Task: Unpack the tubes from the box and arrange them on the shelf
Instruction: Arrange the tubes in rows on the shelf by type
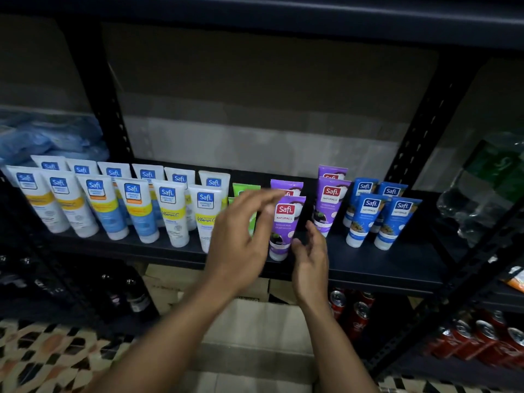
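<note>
Most of the unpacking looks done. On the black metal shelf (382,265) stand 12 white plastic tubes with yellow and blue bands (173,214) in 2 rows, then green tubes (246,188) partly hidden, 4 purple tubes and 4 blue tubes (365,219). Your left hand (241,234), blurred, has its fingers straight in front of the green ones and holds nothing. Your right hand (310,251) is loosely open just beside the foot of the front purple tube (285,228), which stands near the shelf's front edge; I cannot tell whether they touch. What looks like a pale cardboard box (255,316) sits below, its contents hidden, so I cannot tell what is left.
</note>
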`<state>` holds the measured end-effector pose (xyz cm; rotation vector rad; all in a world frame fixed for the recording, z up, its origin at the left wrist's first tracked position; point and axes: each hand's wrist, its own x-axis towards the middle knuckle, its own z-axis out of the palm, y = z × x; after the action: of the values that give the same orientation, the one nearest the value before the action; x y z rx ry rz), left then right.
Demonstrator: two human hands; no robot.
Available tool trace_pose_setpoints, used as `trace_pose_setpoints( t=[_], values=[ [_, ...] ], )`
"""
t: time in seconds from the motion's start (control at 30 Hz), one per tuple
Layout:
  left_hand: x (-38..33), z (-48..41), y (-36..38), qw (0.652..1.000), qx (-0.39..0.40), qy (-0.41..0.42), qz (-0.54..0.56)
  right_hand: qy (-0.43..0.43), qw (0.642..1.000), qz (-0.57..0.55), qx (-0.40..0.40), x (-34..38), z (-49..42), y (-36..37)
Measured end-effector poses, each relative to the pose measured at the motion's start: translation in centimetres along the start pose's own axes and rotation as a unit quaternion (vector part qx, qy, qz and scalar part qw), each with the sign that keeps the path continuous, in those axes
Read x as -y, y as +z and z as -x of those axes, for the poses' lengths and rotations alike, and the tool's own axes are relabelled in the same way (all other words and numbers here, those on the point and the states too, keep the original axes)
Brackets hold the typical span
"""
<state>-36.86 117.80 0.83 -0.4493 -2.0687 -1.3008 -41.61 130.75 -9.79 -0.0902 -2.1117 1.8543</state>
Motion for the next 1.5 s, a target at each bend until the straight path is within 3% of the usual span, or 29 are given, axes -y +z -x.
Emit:
trace_pose_setpoints(
  t=[0.17,0.33,0.87,1.5],
  values=[
    [3.1,5.8,3.3,0.961,0.058,-0.236,0.133,0.05,0.989,-0.129,0.059,0.3,-0.3,0.4],
    [5.3,6.0,5.6,0.929,0.089,-0.329,0.146,0.071,0.977,-0.162,0.12,0.6,0.0,0.9],
    [7.7,5.1,8.8,0.916,0.042,-0.31,0.251,0.047,0.977,-0.168,0.121,-0.7,0.2,1.7],
    [9.5,4.2,9.5,0.902,0.001,-0.311,0.298,0.055,0.971,-0.201,0.112,-0.2,0.1,2.4]
  ],
)
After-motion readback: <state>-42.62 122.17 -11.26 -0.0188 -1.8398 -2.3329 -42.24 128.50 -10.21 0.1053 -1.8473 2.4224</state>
